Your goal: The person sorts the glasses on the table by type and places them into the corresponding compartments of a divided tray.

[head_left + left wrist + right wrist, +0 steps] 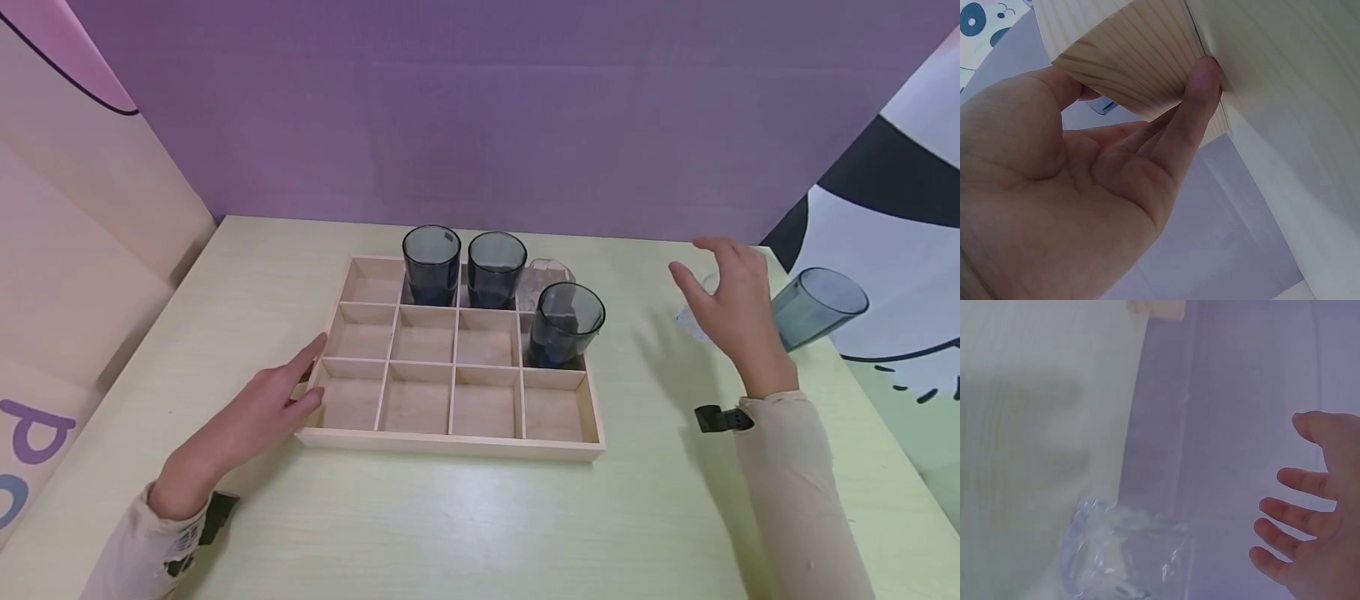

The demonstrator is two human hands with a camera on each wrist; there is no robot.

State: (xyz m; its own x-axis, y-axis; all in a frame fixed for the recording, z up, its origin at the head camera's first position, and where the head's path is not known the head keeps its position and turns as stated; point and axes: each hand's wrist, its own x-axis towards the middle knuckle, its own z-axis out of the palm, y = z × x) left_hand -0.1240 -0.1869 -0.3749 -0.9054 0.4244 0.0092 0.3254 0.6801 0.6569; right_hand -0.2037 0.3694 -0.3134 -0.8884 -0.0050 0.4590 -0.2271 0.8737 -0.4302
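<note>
A light wooden tray (450, 444) with square compartments lies on the table. My left hand (258, 408) rests against its left side; the left wrist view shows straight fingers touching the wooden wall (1129, 56). Dark tinted glasses stand upright in the tray: one (432, 271) and another (497, 271) in the back row's two middle compartments, a third (562, 333) in the middle row's rightmost. Behind that one, a clear glass (546, 271) occupies the back right compartment. My right hand (735, 308) hovers with spread fingers, holding nothing, near a clear wavy-sided glass (1094, 556) it partly hides.
Another tinted glass (817, 308) stands near the right edge of the table (465, 525), beyond my right hand. A purple backdrop (480, 125) rises behind the table, with printed panels on both sides.
</note>
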